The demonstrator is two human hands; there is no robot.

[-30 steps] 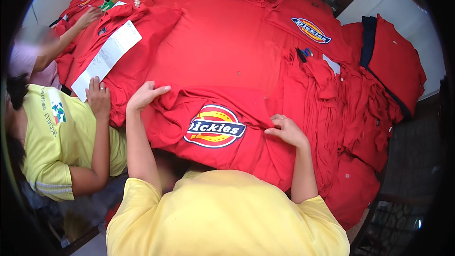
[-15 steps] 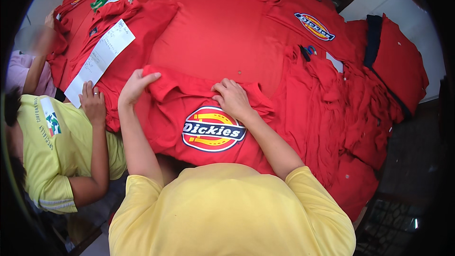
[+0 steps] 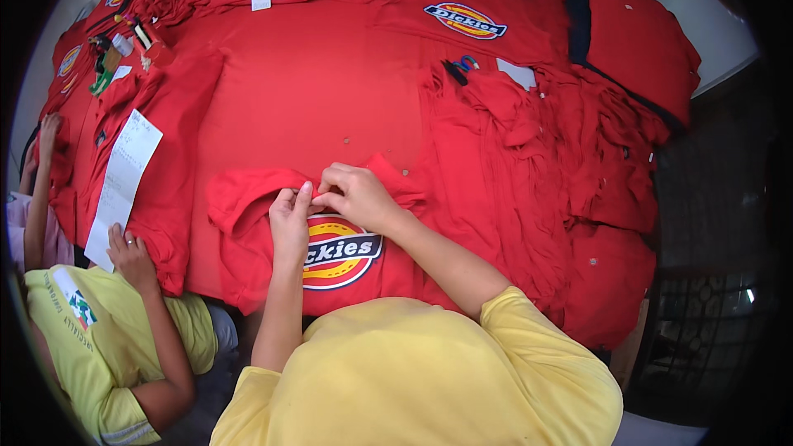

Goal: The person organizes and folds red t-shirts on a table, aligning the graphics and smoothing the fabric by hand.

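A red shirt [image 3: 405, 281] with a large printed oval emblem [image 3: 343, 258] in yellow, white and dark blue lies in front of me. Just above the emblem, both hands meet at the shirt's upper part. With thumb and fingers closed, my left hand [image 3: 289, 221] pinches a bit of the red cloth. My right hand [image 3: 359, 196] grips the same spot from the other side, its fingertips nearly touching the left thumb. The exact piece of cloth between the fingertips is hidden. To the left, the shirt's loose edge forms an open fold.
A co-worker's hand [image 3: 130, 258] rests on a long white paper [image 3: 128, 169] at left; another person's arm [image 3: 40, 190] is beyond. Red garments pile up on the right [image 3: 529, 190]. Blue-handled scissors [image 3: 464, 64] lie there. A red holder [image 3: 157, 54] with tools stands far left.
My left hand has left the shirt's upper left corner and come in beside the right hand, where both now pinch cloth. The whole view has shifted, so the table appears further left.
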